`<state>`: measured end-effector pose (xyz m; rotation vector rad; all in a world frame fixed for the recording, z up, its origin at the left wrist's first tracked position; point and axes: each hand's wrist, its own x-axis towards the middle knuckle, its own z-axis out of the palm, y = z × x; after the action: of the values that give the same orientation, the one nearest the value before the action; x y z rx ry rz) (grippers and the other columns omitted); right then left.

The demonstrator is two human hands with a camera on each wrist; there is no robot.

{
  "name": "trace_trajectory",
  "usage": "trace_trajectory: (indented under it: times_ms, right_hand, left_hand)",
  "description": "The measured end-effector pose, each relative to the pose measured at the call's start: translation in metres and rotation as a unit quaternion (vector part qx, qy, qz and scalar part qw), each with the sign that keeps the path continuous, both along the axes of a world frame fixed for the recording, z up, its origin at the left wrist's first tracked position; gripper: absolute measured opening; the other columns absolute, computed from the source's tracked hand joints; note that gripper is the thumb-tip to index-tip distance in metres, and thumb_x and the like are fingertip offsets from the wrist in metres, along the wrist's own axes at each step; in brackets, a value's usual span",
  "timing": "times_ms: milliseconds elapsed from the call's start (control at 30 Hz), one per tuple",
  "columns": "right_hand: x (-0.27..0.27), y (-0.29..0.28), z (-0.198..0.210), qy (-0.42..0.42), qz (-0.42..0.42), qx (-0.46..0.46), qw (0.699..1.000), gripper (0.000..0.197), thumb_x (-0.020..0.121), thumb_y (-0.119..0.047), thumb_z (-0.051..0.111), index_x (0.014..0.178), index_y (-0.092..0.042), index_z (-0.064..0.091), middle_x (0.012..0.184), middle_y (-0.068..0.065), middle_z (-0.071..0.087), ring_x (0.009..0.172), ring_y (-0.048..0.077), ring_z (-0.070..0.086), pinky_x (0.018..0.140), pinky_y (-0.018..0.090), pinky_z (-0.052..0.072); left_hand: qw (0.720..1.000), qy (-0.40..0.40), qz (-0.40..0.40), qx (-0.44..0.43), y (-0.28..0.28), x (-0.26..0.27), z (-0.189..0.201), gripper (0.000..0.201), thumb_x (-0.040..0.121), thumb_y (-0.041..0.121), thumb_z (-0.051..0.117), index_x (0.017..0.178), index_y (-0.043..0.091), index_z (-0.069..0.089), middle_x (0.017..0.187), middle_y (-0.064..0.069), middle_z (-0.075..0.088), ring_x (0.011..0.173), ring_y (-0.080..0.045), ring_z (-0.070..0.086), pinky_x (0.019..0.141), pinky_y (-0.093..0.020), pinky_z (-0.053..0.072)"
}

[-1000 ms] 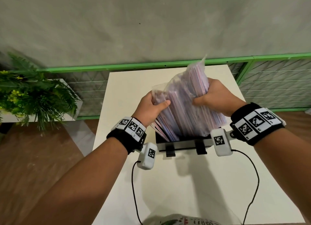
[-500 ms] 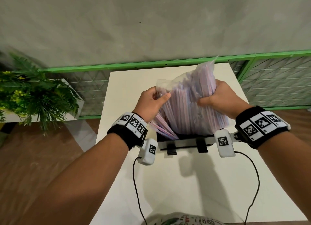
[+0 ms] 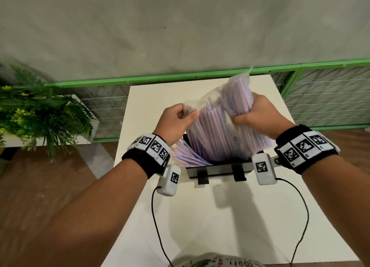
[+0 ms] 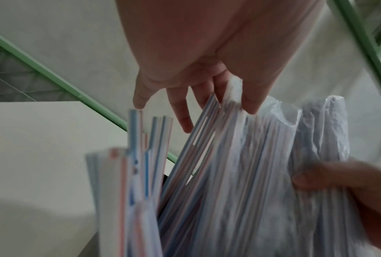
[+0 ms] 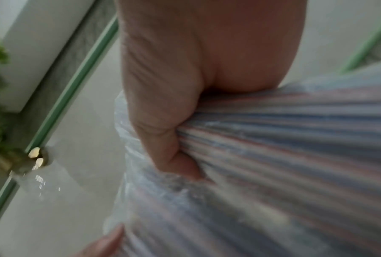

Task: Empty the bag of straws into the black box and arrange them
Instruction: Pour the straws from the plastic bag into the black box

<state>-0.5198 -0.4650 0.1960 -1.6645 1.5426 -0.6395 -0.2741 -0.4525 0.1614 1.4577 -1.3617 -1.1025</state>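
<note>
A clear plastic bag [image 3: 224, 114] full of striped straws stands mouth-down over the black box [image 3: 218, 167] on the white table [image 3: 210, 216]. My left hand [image 3: 176, 122] pinches the bag's upper left edge. In the left wrist view the left hand [image 4: 235, 97] pinches the bag's film [image 4: 317, 132] between thumb and fingers. My right hand [image 3: 258, 114] grips the bag's right side, and in the right wrist view its thumb [image 5: 163, 135] digs into the bag [image 5: 284, 165]. Several loose straws [image 3: 186, 156] fan out leftward from the box. Most of the box is hidden by the bag.
A green metal rail [image 3: 180, 76] with wire mesh runs behind the table. A leafy plant [image 3: 40, 114] sits on a stand at left. Cables [image 3: 158, 226] hang from the wrist cameras over the table's near part. Wooden floor lies on both sides.
Both hands have lifted the bag higher over the box and tipped its top to the right. More straws have slid out at the lower left.
</note>
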Motion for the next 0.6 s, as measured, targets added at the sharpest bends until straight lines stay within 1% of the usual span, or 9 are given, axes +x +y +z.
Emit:
trace_trajectory:
  times_ms: [33, 100, 133, 200, 267, 333, 433, 533, 600]
  right_hand:
    - [0.0000, -0.0004, 0.0005, 0.003, 0.001, -0.003, 1.000, 0.037, 0.070, -0.002, 0.081, 0.100, -0.011, 0.063, 0.090, 0.015, 0.069, 0.080, 0.031, 0.070, 0.069, 0.041, 0.061]
    - [-0.0007, -0.0001, 0.0006, 0.017, 0.011, 0.001, 1.000, 0.036, 0.070, -0.004, 0.082, 0.100, -0.009, 0.062, 0.090, 0.017, 0.069, 0.080, 0.033, 0.070, 0.070, 0.044, 0.061]
    - [-0.0013, -0.0005, 0.0009, 0.013, 0.006, -0.004, 1.000, 0.036, 0.070, -0.004, 0.082, 0.100, -0.010, 0.062, 0.090, 0.016, 0.068, 0.080, 0.032, 0.069, 0.070, 0.042, 0.061]
    - [-0.0015, -0.0014, 0.0023, 0.012, 0.003, -0.006, 1.000, 0.037, 0.070, -0.004, 0.082, 0.100, -0.011, 0.062, 0.089, 0.014, 0.068, 0.081, 0.031, 0.069, 0.071, 0.040, 0.060]
    - [-0.0022, -0.0010, 0.0031, 0.015, 0.007, 0.000, 1.000, 0.036, 0.069, -0.004, 0.083, 0.099, -0.012, 0.062, 0.089, 0.014, 0.068, 0.083, 0.034, 0.069, 0.072, 0.043, 0.060]
    - [-0.0025, -0.0009, 0.0034, 0.008, -0.007, -0.008, 1.000, 0.039, 0.068, -0.006, 0.083, 0.100, -0.012, 0.063, 0.090, 0.014, 0.068, 0.084, 0.033, 0.069, 0.075, 0.046, 0.060]
    - [0.0002, 0.0021, 0.0029, 0.034, 0.017, -0.001, 0.999, 0.037, 0.067, -0.009, 0.084, 0.097, -0.015, 0.062, 0.088, 0.010, 0.067, 0.081, 0.031, 0.067, 0.075, 0.047, 0.059]
    - [0.0009, 0.0014, 0.0036, 0.011, 0.000, -0.009, 1.000, 0.037, 0.069, -0.005, 0.082, 0.100, -0.012, 0.063, 0.091, 0.014, 0.068, 0.083, 0.033, 0.068, 0.074, 0.046, 0.058]
    - [0.0015, 0.0030, 0.0032, 0.009, 0.008, -0.002, 1.000, 0.036, 0.070, -0.004, 0.081, 0.099, -0.009, 0.062, 0.091, 0.016, 0.068, 0.082, 0.033, 0.068, 0.074, 0.047, 0.059]
  left_hand:
    - [1.000, 0.002, -0.002, 0.001, 0.0011, -0.0001, 0.0005, 0.020, 0.091, 0.019, 0.076, 0.098, 0.000, 0.073, 0.095, -0.015, 0.074, 0.086, -0.021, 0.066, 0.093, -0.046, 0.055]
    - [1.000, -0.002, -0.007, 0.001, 0.0016, -0.0006, -0.0003, 0.023, 0.089, 0.027, 0.077, 0.095, 0.005, 0.074, 0.099, -0.020, 0.076, 0.088, -0.027, 0.069, 0.096, -0.050, 0.054]
    - [1.000, -0.001, -0.008, -0.001, 0.0012, -0.0004, -0.0004, 0.021, 0.089, 0.027, 0.077, 0.094, 0.007, 0.074, 0.100, -0.020, 0.076, 0.088, -0.025, 0.069, 0.095, -0.050, 0.054]
    - [1.000, 0.000, -0.009, -0.003, 0.0011, -0.0009, 0.0005, 0.014, 0.092, 0.020, 0.076, 0.094, 0.006, 0.074, 0.099, -0.018, 0.076, 0.087, -0.018, 0.067, 0.094, -0.047, 0.055]
    - [1.000, -0.013, -0.012, -0.007, -0.0006, -0.0012, 0.0013, 0.012, 0.093, 0.018, 0.074, 0.094, 0.006, 0.075, 0.095, -0.012, 0.077, 0.084, -0.015, 0.066, 0.091, -0.043, 0.055]
    - [1.000, -0.006, -0.012, -0.012, -0.0005, -0.0020, 0.0032, 0.008, 0.093, 0.016, 0.074, 0.091, 0.008, 0.074, 0.096, -0.015, 0.077, 0.087, -0.018, 0.068, 0.091, -0.043, 0.056]
    - [1.000, -0.022, -0.007, -0.016, -0.0014, -0.0022, 0.0029, 0.008, 0.092, 0.018, 0.075, 0.085, 0.019, 0.074, 0.096, -0.016, 0.077, 0.089, -0.023, 0.071, 0.093, -0.046, 0.055]
    - [1.000, -0.016, -0.004, -0.015, -0.0004, -0.0011, 0.0029, 0.010, 0.093, 0.019, 0.074, 0.091, 0.010, 0.075, 0.096, -0.018, 0.077, 0.089, -0.029, 0.071, 0.091, -0.046, 0.055]
    - [1.000, -0.013, 0.003, -0.013, -0.0004, 0.0003, 0.0024, 0.014, 0.094, 0.019, 0.074, 0.092, 0.005, 0.074, 0.093, -0.016, 0.077, 0.084, -0.026, 0.069, 0.085, -0.043, 0.056]
